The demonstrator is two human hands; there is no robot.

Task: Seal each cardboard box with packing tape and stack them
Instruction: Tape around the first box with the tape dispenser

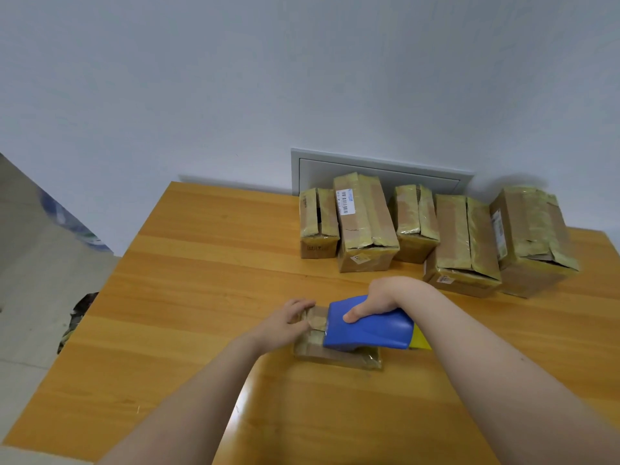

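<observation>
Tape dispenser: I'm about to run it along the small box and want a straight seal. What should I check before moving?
1. Left hand holds the small box at its end: ok.
2. Right hand grips the tape dispenser: ok.
3. Dispenser lies on the box top: ok.
4. Tape end stuck down: cannot tell, hidden by the hand and dispenser.
5. Back row of boxes stands apart from the small box: ok.
</observation>
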